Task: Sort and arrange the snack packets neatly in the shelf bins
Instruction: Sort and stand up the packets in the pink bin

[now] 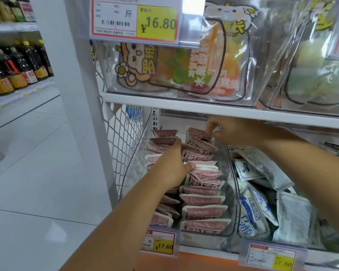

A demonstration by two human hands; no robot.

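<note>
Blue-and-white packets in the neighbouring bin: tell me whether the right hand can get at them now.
Probably yes, once freed: the right hand pinches a pink packet just across the clear divider; blue-and-white packets lie uncovered.
</note>
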